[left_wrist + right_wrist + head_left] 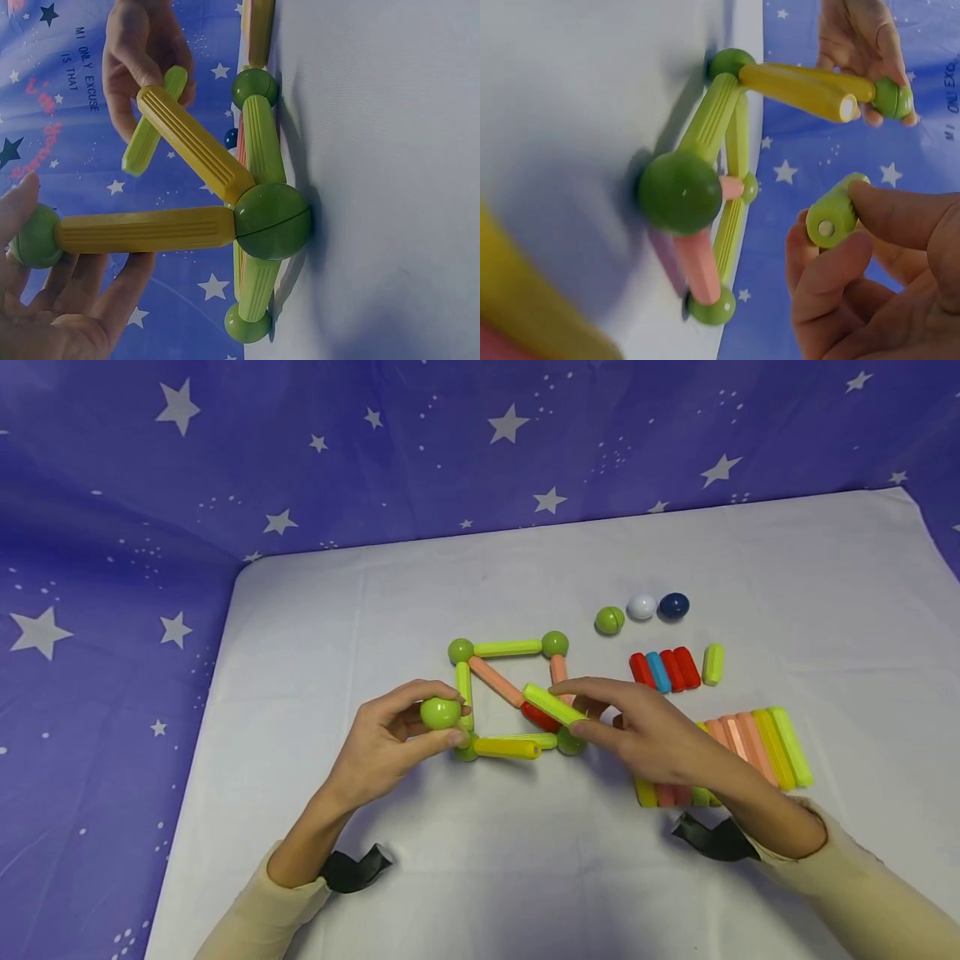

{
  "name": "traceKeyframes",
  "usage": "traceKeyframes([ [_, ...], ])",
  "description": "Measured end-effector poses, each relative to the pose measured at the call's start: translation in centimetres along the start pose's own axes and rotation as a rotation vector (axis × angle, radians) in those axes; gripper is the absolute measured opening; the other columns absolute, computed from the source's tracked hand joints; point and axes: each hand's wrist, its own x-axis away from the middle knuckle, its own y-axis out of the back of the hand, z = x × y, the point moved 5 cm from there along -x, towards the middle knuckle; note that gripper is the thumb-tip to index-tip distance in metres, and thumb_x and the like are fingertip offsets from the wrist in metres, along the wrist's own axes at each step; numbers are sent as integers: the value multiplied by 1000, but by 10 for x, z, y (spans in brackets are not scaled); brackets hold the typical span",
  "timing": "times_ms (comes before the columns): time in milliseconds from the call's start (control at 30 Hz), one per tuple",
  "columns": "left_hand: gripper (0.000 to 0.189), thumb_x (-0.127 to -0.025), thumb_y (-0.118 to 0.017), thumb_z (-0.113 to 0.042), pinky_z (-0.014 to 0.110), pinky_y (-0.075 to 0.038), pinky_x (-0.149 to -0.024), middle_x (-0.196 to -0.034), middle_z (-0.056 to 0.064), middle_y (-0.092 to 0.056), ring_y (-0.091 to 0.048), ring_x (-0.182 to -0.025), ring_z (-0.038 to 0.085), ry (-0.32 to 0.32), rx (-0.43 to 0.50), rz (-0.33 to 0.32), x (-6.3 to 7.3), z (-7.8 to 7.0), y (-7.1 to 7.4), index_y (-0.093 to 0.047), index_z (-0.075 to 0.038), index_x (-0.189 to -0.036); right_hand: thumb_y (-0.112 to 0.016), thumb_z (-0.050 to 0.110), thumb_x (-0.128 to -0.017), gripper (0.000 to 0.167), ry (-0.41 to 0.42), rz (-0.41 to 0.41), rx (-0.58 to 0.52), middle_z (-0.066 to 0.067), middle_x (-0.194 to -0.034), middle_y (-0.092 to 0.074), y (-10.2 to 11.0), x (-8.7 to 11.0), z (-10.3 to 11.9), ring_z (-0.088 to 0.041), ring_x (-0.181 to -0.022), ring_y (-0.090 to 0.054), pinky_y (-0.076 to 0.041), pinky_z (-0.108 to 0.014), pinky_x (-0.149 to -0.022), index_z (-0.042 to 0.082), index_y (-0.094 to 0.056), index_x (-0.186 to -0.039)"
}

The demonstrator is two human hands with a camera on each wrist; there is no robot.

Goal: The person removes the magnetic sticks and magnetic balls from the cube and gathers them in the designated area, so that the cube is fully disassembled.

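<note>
My left hand [382, 743] grips a green ball [439, 713] between thumb and fingers. In the left wrist view this ball tops a yellow rod [150, 229] standing upright from a green corner ball [272, 221]. From that same corner a second yellow rod [507, 748] slants up, its outer end free. Thumb and fingers of my right hand [652, 731] pinch a short light-green rod [553, 703], held above the frame's right side. Below lies the four-sided frame of rods and green balls [555, 643], crossed by a pink rod [497, 682] and a red rod [537, 717].
Behind at right sit a green ball [610, 620], a white ball [642, 607] and a dark blue ball [674, 606]. Short red and blue rods [658, 672] lie nearer, beside a light-green rod [713, 664]. Rows of longer rods [772, 747] lie partly under my right forearm.
</note>
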Motion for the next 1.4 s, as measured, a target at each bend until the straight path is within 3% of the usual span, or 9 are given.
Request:
traceKeyframes([
  [267,36,-83,-75,6,35,-57,-84,-111,15,-65,-63,-100,40,11,25,13,-1,1,0,-63,2,-117,-63,10,-97,56,-44,-3,-20,-1,-114,-60,14,23,-18,-17,-100,-58,-54,-36,-83,24,-44,-148],
  [467,33,-90,-69,2,35,-55,-88,-115,17,-63,-62,-102,44,9,21,26,1,1,1,-60,3,-123,-58,8,-99,59,-55,-17,-15,-4,-114,-59,26,41,-31,-18,-100,-56,-54,-29,-75,28,-40,-151],
  [733,43,-93,-67,-2,36,-54,-90,-120,18,-64,-61,-106,46,32,9,42,1,2,0,-55,1,-135,-57,-1,-97,59,-59,-81,-75,-13,-105,-59,45,61,-50,-19,-81,-63,-55,-30,-61,18,-39,-151],
  [900,47,-92,-68,2,36,-56,-87,-120,20,-64,-61,-105,47,41,34,38,1,2,0,-50,4,-135,-61,-3,-94,63,-109,-162,11,-11,-104,-59,60,78,-69,-14,-82,-61,-53,-24,-63,14,-39,-151],
  [1033,40,-91,-68,3,36,-56,-87,-118,19,-64,-62,-103,45,65,42,39,1,5,0,-54,4,-129,-65,-1,-92,64,-181,-205,106,-11,-103,-60,73,92,-86,-8,-84,-58,-51,-19,-65,9,-40,-150],
  [1267,39,-88,-71,3,35,-57,-83,-114,17,-60,-62,-99,27,82,46,19,2,6,1,-57,6,-125,-66,-2,-91,62,-259,-216,176,-18,-109,-57,91,114,-109,0,-79,-55,-52,-25,-54,3,-41,-147],
  [1400,40,-87,-72,3,35,-57,-83,-117,17,-58,-60,-101,27,76,51,14,2,7,1,-58,8,-125,-63,-5,-91,62,-299,-216,219,-24,-105,-57,98,123,-120,-1,-72,-54,-51,-27,-48,0,-38,-147],
])
